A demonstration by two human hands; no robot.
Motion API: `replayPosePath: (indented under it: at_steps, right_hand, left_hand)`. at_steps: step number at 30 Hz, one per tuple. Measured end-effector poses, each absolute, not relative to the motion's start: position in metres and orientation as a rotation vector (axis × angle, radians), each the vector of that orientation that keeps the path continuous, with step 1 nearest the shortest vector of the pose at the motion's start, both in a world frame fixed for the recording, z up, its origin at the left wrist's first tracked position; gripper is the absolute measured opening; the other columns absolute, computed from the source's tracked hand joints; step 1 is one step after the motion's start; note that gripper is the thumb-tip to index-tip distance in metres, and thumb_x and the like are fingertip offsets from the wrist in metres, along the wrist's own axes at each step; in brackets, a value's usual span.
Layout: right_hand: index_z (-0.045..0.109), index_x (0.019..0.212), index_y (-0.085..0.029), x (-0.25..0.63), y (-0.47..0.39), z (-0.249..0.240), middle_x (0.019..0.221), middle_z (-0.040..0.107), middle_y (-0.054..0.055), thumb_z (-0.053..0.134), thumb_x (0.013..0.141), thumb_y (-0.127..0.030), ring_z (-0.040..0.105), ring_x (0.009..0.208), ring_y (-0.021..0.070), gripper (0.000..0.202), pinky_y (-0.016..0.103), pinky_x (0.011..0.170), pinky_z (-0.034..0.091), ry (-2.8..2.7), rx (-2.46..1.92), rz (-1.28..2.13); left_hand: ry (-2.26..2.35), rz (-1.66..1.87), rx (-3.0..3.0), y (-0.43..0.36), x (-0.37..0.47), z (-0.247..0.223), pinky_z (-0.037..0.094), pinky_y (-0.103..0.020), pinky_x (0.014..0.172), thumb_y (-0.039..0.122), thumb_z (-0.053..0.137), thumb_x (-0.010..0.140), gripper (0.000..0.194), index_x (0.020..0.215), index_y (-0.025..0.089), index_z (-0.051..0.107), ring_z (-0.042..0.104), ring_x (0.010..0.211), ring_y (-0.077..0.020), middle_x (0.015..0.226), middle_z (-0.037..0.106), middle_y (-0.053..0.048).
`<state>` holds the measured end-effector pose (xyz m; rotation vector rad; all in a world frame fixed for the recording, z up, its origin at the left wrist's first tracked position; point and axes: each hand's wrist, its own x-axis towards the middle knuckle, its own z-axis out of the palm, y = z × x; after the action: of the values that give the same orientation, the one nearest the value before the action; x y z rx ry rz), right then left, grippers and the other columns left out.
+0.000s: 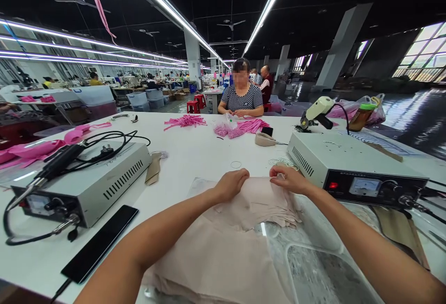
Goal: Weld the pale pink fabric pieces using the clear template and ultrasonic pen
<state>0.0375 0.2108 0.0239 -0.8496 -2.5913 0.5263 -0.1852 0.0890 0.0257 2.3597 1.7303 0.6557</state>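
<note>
A stack of beige fabric pieces [258, 202] lies in front of me, its layered edges fanned at the right. My left hand [232, 184] pinches the far edge of the stack near its left corner. At the far right corner, my right hand [287, 178] has its fingers closed on the same edge. Closer to my body, a larger spread of beige fabric [219, 262] covers the table. Clear plastic [313, 229] shows under and beside the cloth at the right. Both sets of fingertips are partly hidden.
Grey control boxes stand left [114, 183] and right [348, 155], with cables. A black phone [101, 243] lies at the left. Across the white table [188, 148] sits a person [242, 97] beside pink strips [256, 125]. A handheld tool [318, 111] rests on the right box.
</note>
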Motion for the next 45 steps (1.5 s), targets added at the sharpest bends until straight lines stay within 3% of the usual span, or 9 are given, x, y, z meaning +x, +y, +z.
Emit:
replayPosePath:
  at_steps: [4, 7, 12, 15, 18, 22, 28, 33, 45]
  right_hand:
    - [0.063, 0.083, -0.021, 0.063, 0.179, 0.035, 0.077, 0.064, 0.004, 0.052, 0.08, -0.035, 0.057, 0.073, 0.0191, 0.018, 0.034, 0.069, 0.044, -2.549, -0.813, 0.431]
    - [0.064, 0.084, -0.022, 0.08, 0.128, 0.028, 0.081, 0.064, 0.005, 0.049, 0.085, -0.033, 0.057, 0.073, 0.0179, 0.019, 0.032, 0.068, 0.044, -2.536, -0.754, 0.399]
    - [0.066, 0.095, -0.028, 0.092, 0.022, 0.011, 0.08, 0.065, 0.004, 0.047, 0.087, -0.016, 0.058, 0.07, 0.0152, 0.024, 0.028, 0.06, 0.044, -2.589, -0.426, 0.304]
    - [0.067, 0.097, -0.03, 0.092, 0.0, 0.012, 0.082, 0.065, 0.005, 0.055, 0.085, -0.028, 0.059, 0.07, 0.0167, 0.018, 0.03, 0.06, 0.048, -2.688, -0.328, 0.521]
    - [0.068, 0.1, -0.029, 0.091, 0.039, 0.015, 0.097, 0.067, 0.007, 0.049, 0.088, -0.036, 0.063, 0.087, 0.0202, 0.024, 0.033, 0.074, 0.052, -2.601, -0.601, 0.687]
    - [0.068, 0.1, -0.024, 0.081, 0.144, 0.01, 0.107, 0.066, 0.009, 0.045, 0.088, -0.038, 0.062, 0.096, 0.0254, 0.029, 0.043, 0.085, 0.05, -2.342, -1.151, 0.6]
    - [0.057, 0.115, -0.017, 0.055, 0.231, -0.01, 0.116, 0.059, 0.008, 0.055, 0.089, -0.035, 0.059, 0.099, 0.0192, 0.031, 0.041, 0.085, 0.05, -2.488, -1.161, 0.696]
    - [0.056, 0.115, -0.017, 0.055, 0.238, -0.017, 0.116, 0.058, 0.007, 0.055, 0.089, -0.036, 0.059, 0.098, 0.0196, 0.032, 0.04, 0.082, 0.051, -2.543, -1.116, 0.747]
    - [0.063, 0.106, -0.019, 0.04, 0.234, 0.006, 0.125, 0.057, 0.008, 0.062, 0.084, -0.034, 0.048, 0.121, 0.0255, 0.027, 0.052, 0.102, 0.036, -2.695, -0.758, 0.863]
  left_hand:
    - [1.633, 0.598, 2.438, 0.07, -0.199, 0.038, 0.043, -0.025, 0.076, 0.027, 0.028, 0.095, 0.025, 0.099, 0.021, 0.052, 0.057, 0.085, -0.0135, 0.098, 0.063, -0.001]
    - [1.479, 0.389, 2.677, 0.035, -0.217, 0.047, 0.04, -0.027, 0.068, 0.029, 0.029, 0.095, 0.026, 0.098, 0.021, 0.053, 0.054, 0.071, -0.0143, 0.089, 0.061, -0.004]
    - [1.115, 0.044, 2.887, -0.046, -0.246, 0.048, 0.035, -0.031, 0.059, 0.018, 0.036, 0.087, 0.018, 0.086, 0.021, 0.054, 0.04, 0.053, -0.014, 0.07, 0.054, -0.004]
    - [0.938, 0.007, 2.857, -0.08, -0.252, 0.047, 0.034, -0.032, 0.057, 0.024, 0.045, 0.082, 0.01, 0.081, 0.021, 0.054, 0.041, 0.052, -0.0144, 0.067, 0.054, -0.005]
    - [1.055, 0.152, 2.718, -0.076, -0.246, 0.048, 0.04, -0.031, 0.063, 0.034, 0.046, 0.086, 0.018, 0.088, 0.021, 0.059, 0.05, 0.06, -0.015, 0.074, 0.059, -0.006]
    - [1.519, 0.426, 2.41, -0.014, -0.217, 0.044, 0.046, -0.028, 0.077, 0.029, 0.039, 0.092, 0.028, 0.098, 0.019, 0.065, 0.06, 0.084, -0.0158, 0.1, 0.063, -0.007]
    - [1.841, 0.396, 2.186, 0.092, -0.159, 0.014, 0.04, -0.038, 0.101, 0.031, 0.046, 0.089, 0.033, 0.114, 0.015, 0.06, 0.051, 0.115, -0.0239, 0.126, 0.054, -0.011]
    - [1.889, 0.334, 2.127, 0.125, -0.14, -0.001, 0.042, -0.046, 0.096, 0.034, 0.05, 0.085, 0.033, 0.11, 0.015, 0.061, 0.052, 0.113, -0.0292, 0.12, 0.056, -0.013]
    - [1.809, 0.621, 2.203, 0.121, -0.141, 0.014, 0.043, -0.032, 0.094, 0.026, 0.048, 0.088, 0.024, 0.1, 0.023, 0.069, 0.057, 0.102, -0.0183, 0.109, 0.065, -0.004]
